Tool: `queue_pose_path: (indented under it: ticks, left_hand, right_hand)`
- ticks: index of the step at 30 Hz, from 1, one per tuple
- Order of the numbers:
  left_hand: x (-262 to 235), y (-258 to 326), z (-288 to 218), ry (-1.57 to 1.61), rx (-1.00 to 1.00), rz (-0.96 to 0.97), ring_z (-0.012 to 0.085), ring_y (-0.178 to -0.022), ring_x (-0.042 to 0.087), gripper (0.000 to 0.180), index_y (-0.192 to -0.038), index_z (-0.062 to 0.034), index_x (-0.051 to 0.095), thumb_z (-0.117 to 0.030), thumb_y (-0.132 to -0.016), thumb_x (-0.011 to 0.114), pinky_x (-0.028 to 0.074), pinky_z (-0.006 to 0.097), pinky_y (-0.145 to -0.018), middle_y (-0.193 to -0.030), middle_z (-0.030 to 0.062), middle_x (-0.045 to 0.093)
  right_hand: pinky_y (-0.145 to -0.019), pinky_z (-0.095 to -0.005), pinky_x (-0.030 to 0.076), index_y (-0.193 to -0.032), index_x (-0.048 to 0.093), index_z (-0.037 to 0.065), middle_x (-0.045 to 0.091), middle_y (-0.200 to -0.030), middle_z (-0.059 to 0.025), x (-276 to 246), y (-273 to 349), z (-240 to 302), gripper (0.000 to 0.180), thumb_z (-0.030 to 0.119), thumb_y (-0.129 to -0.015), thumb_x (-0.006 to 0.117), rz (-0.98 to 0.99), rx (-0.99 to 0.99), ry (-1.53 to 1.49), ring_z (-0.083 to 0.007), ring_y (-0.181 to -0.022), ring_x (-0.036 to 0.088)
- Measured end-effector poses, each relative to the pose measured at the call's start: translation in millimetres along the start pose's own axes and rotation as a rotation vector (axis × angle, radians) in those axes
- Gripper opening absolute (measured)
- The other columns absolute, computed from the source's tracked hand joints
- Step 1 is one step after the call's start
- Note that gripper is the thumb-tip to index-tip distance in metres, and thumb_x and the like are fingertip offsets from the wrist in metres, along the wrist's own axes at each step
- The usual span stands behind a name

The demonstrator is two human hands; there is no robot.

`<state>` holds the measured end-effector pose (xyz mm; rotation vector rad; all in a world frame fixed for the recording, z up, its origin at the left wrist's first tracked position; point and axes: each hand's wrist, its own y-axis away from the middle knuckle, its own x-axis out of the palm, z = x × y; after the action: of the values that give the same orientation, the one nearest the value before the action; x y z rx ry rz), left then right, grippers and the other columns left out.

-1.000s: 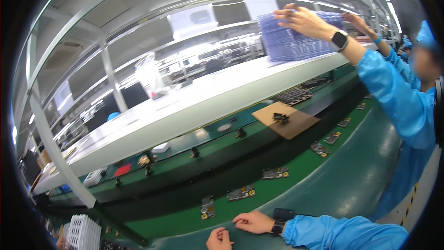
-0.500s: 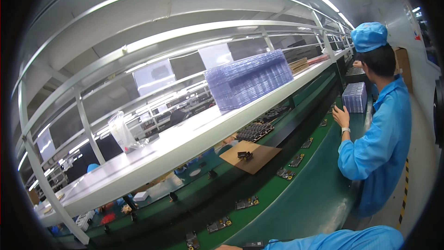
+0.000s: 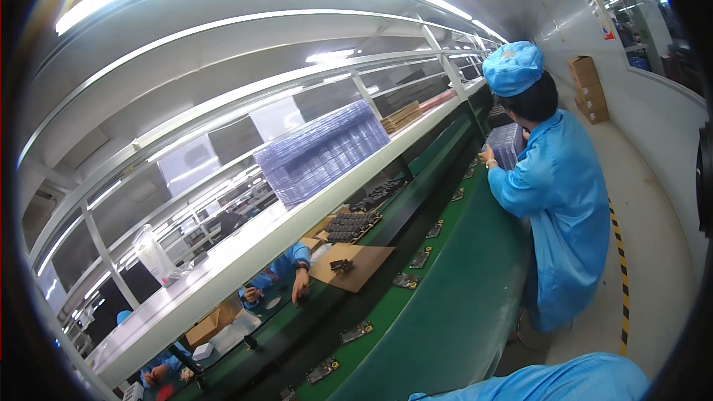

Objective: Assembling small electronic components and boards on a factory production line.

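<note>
Neither of my hands shows; only a blue sleeve (image 3: 542,382) of mine lies along the lower edge. Ahead of it, a green conveyor belt (image 3: 386,341) carries several small circuit boards (image 3: 323,370) in a row. A co-worker in a blue coat (image 3: 568,215) and blue cap stands at the right of the line, both hands on a stack of clear plastic trays (image 3: 505,145).
A shelf (image 3: 223,267) above the belt bears a tall stack of clear trays (image 3: 323,152) and a plastic bag (image 3: 152,256). Below it, a cardboard sheet (image 3: 364,263) holds small black parts. Other people's hands (image 3: 300,286) are across the line. Brown cartons (image 3: 588,89) stand by the wall.
The view has swung right and up. My fingers and a dark object beside them have left the lower edge. The co-worker now holds the tray stack; hands have appeared across the line.
</note>
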<state>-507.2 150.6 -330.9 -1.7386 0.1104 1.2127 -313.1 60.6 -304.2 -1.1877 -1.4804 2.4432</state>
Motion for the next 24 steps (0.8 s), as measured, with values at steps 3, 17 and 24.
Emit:
queue_pose_path:
  ticks: [3, 17, 24]
  left_hand:
    - [-6.8, -4.6, -2.8, 0.108, -0.095, 0.061, 0.0417, -0.12, 0.056, 0.034, -0.131, -0.0035, 0.056, -0.018, -0.101, 0.048, 0.039, 0.055, -0.103, -0.135, 0.0221, 0.057]
    - [-30.4, -4.4, -28.3, -0.012, 0.072, -0.08, 0.0408, -0.113, 0.061, 0.033, -0.126, -0.0036, 0.06, -0.022, -0.1, 0.053, 0.047, 0.055, -0.097, -0.126, 0.0196, 0.062]
    - [-21.3, 5.6, -3.8, 0.068, 0.012, 0.13, 0.0407, -0.111, 0.062, 0.033, -0.125, -0.0038, 0.061, -0.023, -0.099, 0.054, 0.047, 0.055, -0.096, -0.124, 0.0191, 0.063]
  right_hand:
    - [-0.087, -0.0425, 0.05, -0.103, 0.066, 0.008, 0.068, -0.102, -0.0131, -9.3, -4.7, 2.2, 0.025, 0.02, -0.081, 0.065, 0.06, 0.022, -0.012, -0.0338, -0.099, 0.062]
    - [-0.087, -0.038, 0.048, -0.103, 0.067, 0.011, 0.067, -0.107, -0.0101, -47.3, -28.4, 32.4, 0.02, 0.023, -0.087, 0.061, 0.186, 0.086, 0.078, -0.026, -0.104, 0.061]
    - [-0.095, -0.0385, 0.044, -0.105, 0.065, 0.008, 0.065, -0.112, -0.011, -57.1, -33.2, 27.3, 0.026, 0.026, -0.088, 0.062, 0.277, 0.074, 0.027, -0.0269, -0.109, 0.058]
